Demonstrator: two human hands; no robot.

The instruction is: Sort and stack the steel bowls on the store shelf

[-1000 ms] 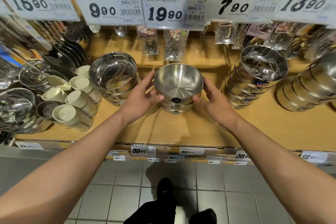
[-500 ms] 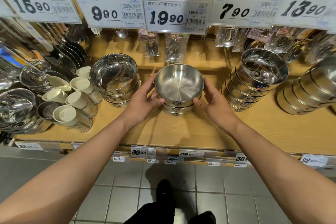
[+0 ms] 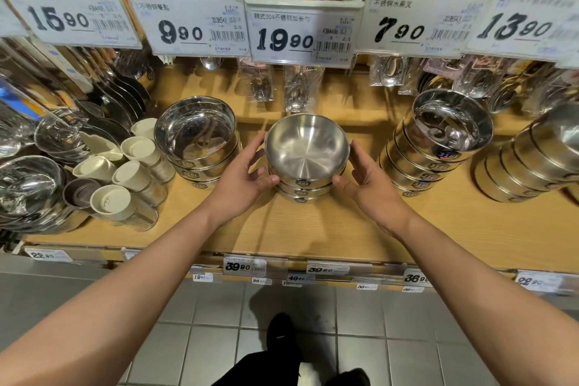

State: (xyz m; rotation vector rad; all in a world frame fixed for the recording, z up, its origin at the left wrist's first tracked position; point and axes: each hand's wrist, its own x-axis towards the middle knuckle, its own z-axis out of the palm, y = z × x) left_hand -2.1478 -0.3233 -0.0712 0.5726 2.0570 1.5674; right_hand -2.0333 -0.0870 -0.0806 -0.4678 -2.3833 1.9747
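A stack of three matte steel bowls [image 3: 307,147] labelled 304 stands upright in the middle of the wooden shelf [image 3: 313,229]. My left hand [image 3: 241,178] cups its left side, with the thumb on the lower bowls and the fingers by the top rim. On the opposite side my right hand [image 3: 369,185] mirrors that grip. To the left sits a short stack of shiny 316L bowls [image 3: 195,135]. To the right a taller shiny stack [image 3: 451,125] leans backward, and another leaning stack [image 3: 539,160] lies at the far right.
Cream-lidded cups [image 3: 131,172] and steel ladles and strainers [image 3: 28,185] crowd the shelf's left end. Packaged spoons [image 3: 294,91] hang behind the bowls under a row of price tags [image 3: 300,31]. Bare wood lies in front of the middle stack. Grey floor tiles are below.
Both hands keep the same hold on the sides of the middle stack. Only the view has shifted slightly.
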